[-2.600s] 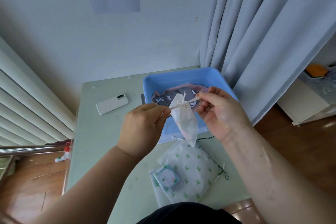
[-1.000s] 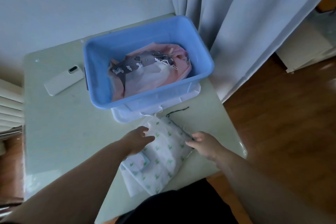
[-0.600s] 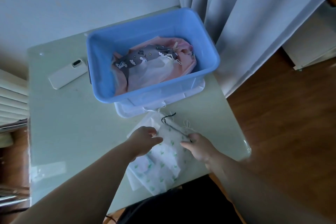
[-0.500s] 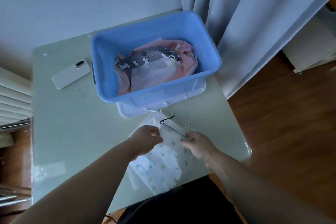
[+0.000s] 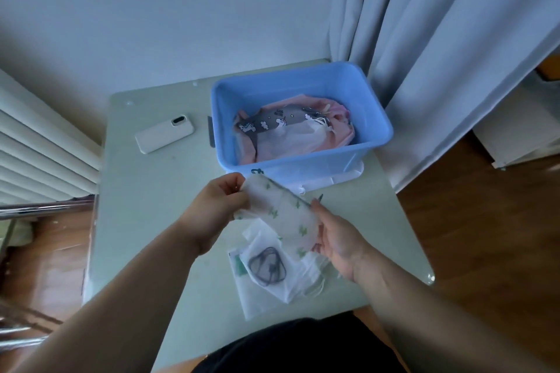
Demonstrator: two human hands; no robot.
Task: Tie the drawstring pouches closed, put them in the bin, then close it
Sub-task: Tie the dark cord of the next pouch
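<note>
table [image 5: 145, 221] pale green, bin [image 5: 303, 166] by curtain [image 5: 439, 39] & wall [image 5: 151, 9]

Bin [image 5: 303, 162] open on top; pouches [image 5: 291, 136] cover its floor, walls stand free above them. Curtain [image 5: 424, 39] hangs close by its far right corner. Left of bin, bare table [image 5: 145, 191] beyond the phone [image 5: 165, 133]. In front: printed pouch [image 5: 285, 212] stretched between left hand [image 5: 218, 209] and right hand [image 5: 336, 239], over a pile of white bags [image 5: 266, 297].

Right hand [image 5: 337, 241] fingers hidden behind green-print pouch [image 5: 283, 210]; lid [image 5: 348, 174] mostly under bin [image 5: 303, 162]
</note>
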